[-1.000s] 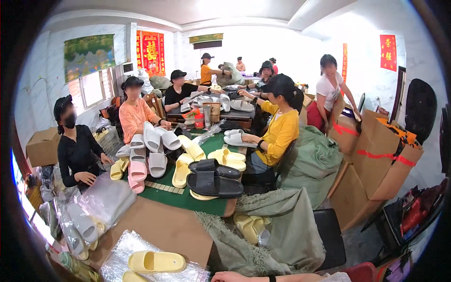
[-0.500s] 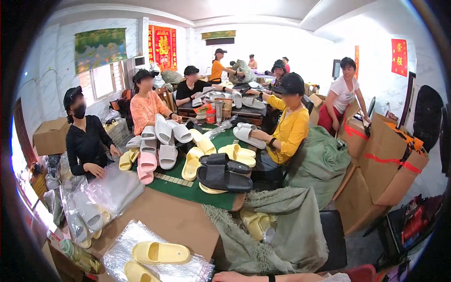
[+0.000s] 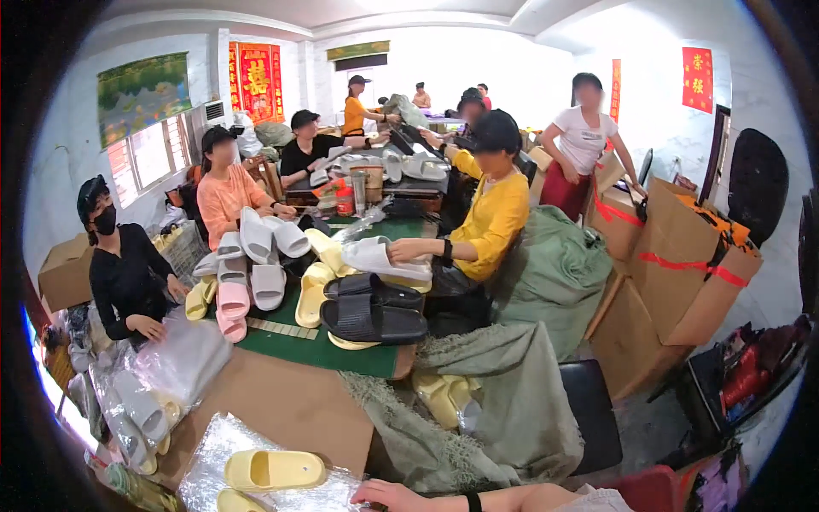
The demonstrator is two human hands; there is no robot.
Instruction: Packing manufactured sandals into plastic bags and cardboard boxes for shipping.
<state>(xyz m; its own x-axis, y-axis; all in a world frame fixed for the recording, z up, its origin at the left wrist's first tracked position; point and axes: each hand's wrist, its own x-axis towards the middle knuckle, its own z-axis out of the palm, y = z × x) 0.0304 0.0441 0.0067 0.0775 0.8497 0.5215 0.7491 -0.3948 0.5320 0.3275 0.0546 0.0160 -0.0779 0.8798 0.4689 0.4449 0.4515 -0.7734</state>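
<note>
At the lower edge, my right hand point(image 3: 388, 495) comes in from the right, a black band around its wrist. Its fingers stretch out at the right edge of a stack of clear plastic bags point(image 3: 200, 452) and hold nothing that I can see. My left hand is out of view. On the bags lies a yellow slipper point(image 3: 277, 470), toe and heel lying left to right. Nearer to me is a second yellow slipper point(image 3: 239, 502), partly cut off by the lower edge.
Brown cardboard point(image 3: 290, 401) covers the near table. Beyond are black slippers point(image 3: 375, 320) and other pairs on a green tabletop point(image 3: 290, 348). A green woven sack point(image 3: 512, 418) with yellow slippers stands at right. Several co-workers sit or stand around; tall cartons point(image 3: 682, 264) line the right.
My right hand has moved left and up, to the edge of the bags. The whole view has shifted left. At right, the co-worker in white stands more upright.
</note>
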